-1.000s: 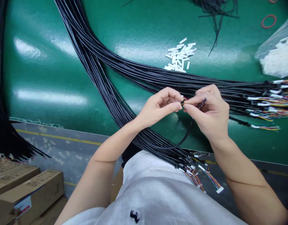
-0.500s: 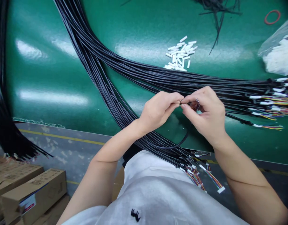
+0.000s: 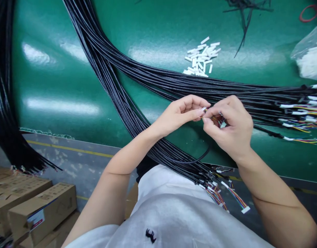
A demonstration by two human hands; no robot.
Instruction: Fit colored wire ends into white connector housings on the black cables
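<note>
Left hand (image 3: 182, 113) and right hand (image 3: 232, 126) working nearly together above the green surface (image 3: 60, 89), fingers pinched on a small white connector (image 3: 204, 109) and thin coloured wires (image 3: 214, 119).

Left is gripping the connector between thumb and fingers; right is pinching the wires just beside it, their seating being too small to tell. Below, a black cable (image 3: 203, 157) is curving toward the lower cable bundle (image 3: 119, 101), whose ends are overhanging the edge. Beyond the hands, the upper cable bundle (image 3: 158, 74) is running rightward; loose white pieces (image 3: 201, 59) are lying behind it, a plastic bag (image 3: 312, 63) resting far right.
</note>
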